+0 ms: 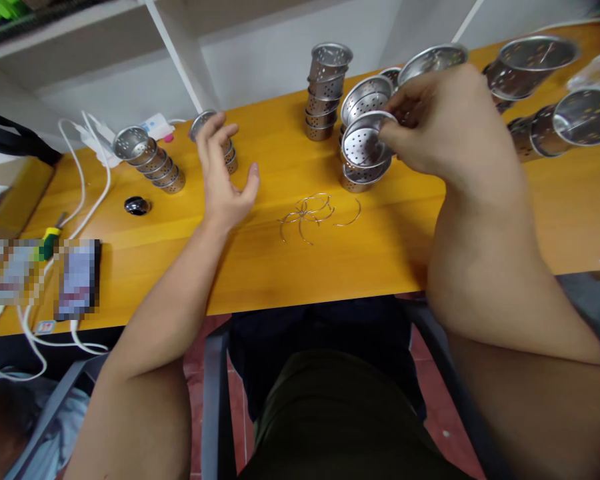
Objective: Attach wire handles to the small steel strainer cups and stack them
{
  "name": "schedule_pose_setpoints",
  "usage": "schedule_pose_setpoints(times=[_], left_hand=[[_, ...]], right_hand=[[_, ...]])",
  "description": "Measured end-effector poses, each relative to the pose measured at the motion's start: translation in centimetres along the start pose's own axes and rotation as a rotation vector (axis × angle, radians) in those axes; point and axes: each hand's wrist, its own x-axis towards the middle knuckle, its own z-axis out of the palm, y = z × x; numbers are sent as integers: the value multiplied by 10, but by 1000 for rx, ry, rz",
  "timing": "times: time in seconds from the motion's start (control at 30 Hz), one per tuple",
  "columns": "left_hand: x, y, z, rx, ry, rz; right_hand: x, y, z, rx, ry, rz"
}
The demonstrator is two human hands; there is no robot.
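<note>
My right hand [445, 123] pinches the rim of a perforated metal cup [364, 148], which is tilted with its mouth toward me. Below and behind that cup sit other perforated cups [366, 181], and I cannot tell whether it touches them. My left hand [225, 177] is raised over the table with fingers spread and nothing in it. Partly hidden behind its fingers stands a small stack of perforated cups [231, 159]. Between the hands, several thin curved wires [304, 215] lie on the wooden table [280, 273].
A tall cup stack [324, 100] stands by the back wall, a leaning one [153, 160] at left. More cups [527, 67] crowd the right. A shiny black object [137, 205], a phone [77, 280], white cables [83, 193] and a green-yellow screwdriver [49, 243] lie left. Someone sits lower left.
</note>
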Motion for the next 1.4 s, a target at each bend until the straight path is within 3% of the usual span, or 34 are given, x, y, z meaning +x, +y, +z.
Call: schedule_pose_setpoints(times=[0.13,0.23,0.37,0.53,0.67,0.77,0.9,1.03,1.2,1.4], left_hand=[[-7,14,17,-132,-166,139],[-16,16,38,-263,-284,56],[-22,10,53,-357,-322,-27],[-19,5,45,-348,-296,-67],[-18,3,40,-316,-282,30],[-19,-1,41,-341,-282,107],[-20,-12,46,-350,-313,92],[-19,-21,52,-327,-265,197],[-18,-26,54,-308,-249,292],[-21,-34,60,-325,-233,316]], right_hand=[[-1,-7,30,299,47,-109],[-8,-19,71,414,-58,-202],[-18,-25,112,428,-69,-317],[-26,-27,102,386,11,-407],[-30,-32,95,388,-205,-638],[-30,-32,100,385,-271,-715],[-27,-31,105,447,-199,-680],[-23,-29,112,566,-141,-630],[-21,-28,124,738,-128,-548],[-22,-34,129,817,-130,-406]])
